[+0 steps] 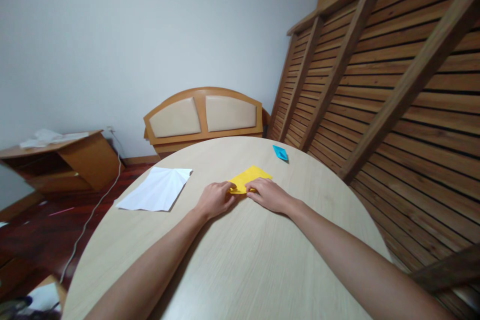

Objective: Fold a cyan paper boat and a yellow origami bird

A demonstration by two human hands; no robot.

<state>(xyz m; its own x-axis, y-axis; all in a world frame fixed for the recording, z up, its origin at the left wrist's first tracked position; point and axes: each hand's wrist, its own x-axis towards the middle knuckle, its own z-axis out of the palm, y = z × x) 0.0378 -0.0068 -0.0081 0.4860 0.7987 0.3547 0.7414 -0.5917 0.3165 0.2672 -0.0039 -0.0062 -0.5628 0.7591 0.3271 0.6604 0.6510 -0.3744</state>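
A sheet of yellow paper (pixel 247 176) lies on the round table (pixel 255 255) between my two hands, its near edge looking folded. My left hand (pixel 216 199) has its fingers bent and closed on the paper's near left corner. On the near right edge, my right hand (pixel 268 194) pinches the same paper, fingers curled over the top. The thumbs are partly hidden. A small folded piece of blue paper (pixel 280 153) rests beyond my right hand, apart from the yellow sheet.
Creased white paper (pixel 155 189) lies at the table's left. Past the far edge stands a wooden headboard (pixel 202 115). Slatted wood (pixel 360 95) leans along the right. A low cabinet (pixel 75 160) with papers is at left, and a white cable (pixel 92 215) runs across the floor.
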